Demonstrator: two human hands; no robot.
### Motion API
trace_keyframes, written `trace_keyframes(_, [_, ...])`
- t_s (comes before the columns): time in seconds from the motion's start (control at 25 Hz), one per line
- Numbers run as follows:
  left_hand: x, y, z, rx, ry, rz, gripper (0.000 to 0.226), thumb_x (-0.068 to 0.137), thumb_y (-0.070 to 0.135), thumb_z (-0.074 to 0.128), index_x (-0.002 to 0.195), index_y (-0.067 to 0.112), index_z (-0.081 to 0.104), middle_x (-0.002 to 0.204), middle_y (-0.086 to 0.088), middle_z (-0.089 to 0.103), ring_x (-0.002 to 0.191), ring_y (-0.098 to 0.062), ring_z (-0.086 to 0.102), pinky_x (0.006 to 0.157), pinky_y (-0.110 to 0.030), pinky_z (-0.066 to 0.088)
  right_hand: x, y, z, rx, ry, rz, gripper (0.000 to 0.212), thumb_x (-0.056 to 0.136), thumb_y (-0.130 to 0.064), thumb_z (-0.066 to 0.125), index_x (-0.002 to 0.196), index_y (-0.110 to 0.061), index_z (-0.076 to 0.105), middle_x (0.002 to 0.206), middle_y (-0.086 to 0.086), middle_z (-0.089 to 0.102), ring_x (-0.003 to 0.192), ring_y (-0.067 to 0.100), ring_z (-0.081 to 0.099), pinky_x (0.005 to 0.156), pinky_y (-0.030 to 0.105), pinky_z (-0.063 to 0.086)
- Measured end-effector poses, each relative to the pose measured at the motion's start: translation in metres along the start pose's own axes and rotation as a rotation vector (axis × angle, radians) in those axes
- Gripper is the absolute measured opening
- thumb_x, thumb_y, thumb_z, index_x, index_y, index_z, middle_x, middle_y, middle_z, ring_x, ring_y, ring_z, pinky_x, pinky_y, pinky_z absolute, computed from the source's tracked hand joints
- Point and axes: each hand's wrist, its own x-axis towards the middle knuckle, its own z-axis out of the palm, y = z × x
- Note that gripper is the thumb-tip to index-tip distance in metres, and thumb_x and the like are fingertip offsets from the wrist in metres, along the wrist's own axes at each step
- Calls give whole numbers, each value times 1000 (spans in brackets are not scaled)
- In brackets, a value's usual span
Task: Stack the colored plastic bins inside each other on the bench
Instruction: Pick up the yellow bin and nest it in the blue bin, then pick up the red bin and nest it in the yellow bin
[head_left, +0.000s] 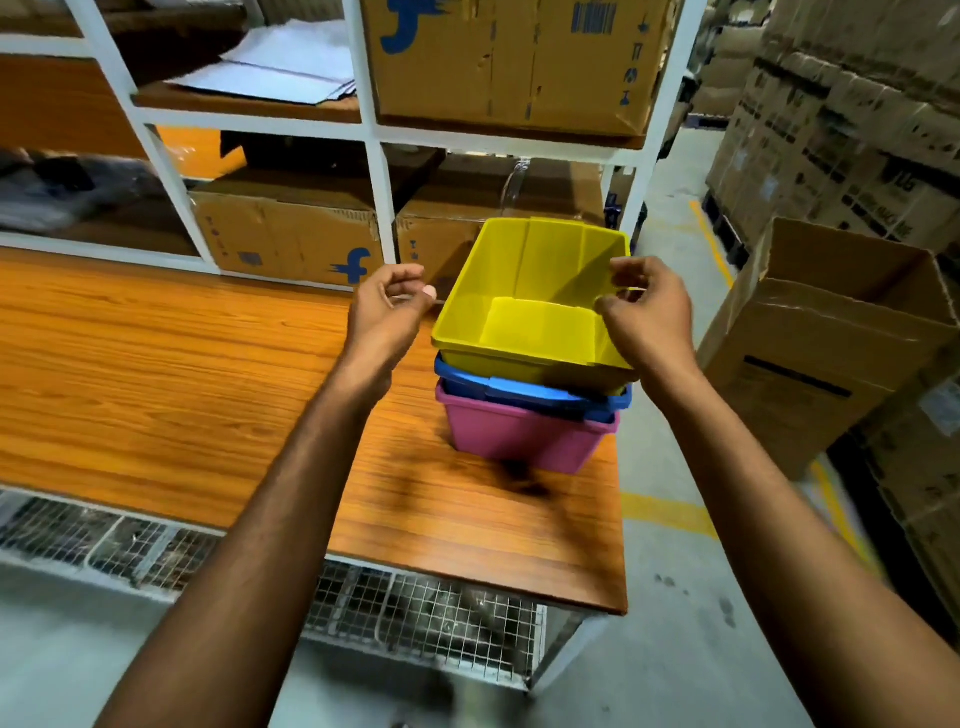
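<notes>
A person worked at a wood-grain bench (182, 374) in a warehouse, where three plastic bins stood nested at its 3 o'clock end. A pink bin (514, 434) sat on the bench top, a blue bin (519, 388) sat inside it, and a yellow bin (540, 322) lay tilted in the blue one. The right hand (649, 312) held the yellow bin's 3 o'clock rim, its fingers (623, 270) curled over the edge. The left hand (387, 312) hovered just beside the 9 o'clock rim, its fingers (410, 273) loosely curled and gripping nothing. White shelving (382, 171) at 12 o'clock carried cardboard boxes (509, 62) and loose papers (280, 67). Stacked cartons (857, 130) lined the aisle at 2 o'clock, and an open box (831, 332) stood at 3 o'clock. Wire mesh (441, 618) ran under the bench, above a grey floor (675, 623) with yellow lines (670, 512).
</notes>
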Motion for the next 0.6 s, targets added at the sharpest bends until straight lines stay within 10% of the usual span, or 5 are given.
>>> trace_keyframes(0.36, [-136,-58,-149,271,235,204,46,92,32,71,137,35,57,132,14,63,120,-6,60,92,-33,51,-172,-55,108,259,-572,-186,34,87,-12,78,116,-26,67,103,-6,70,86,3,65,77,26,54])
trace_keyframes(0.6, [-208,-106,-299,961,319,334,62,94,40,61,152,23,46,158,1,44,149,-22,35,113,-48,33,-294,-102,207,-43,-686,-553,58,94,-40,69,148,-35,48,142,-14,54,129,5,50,98,33,51])
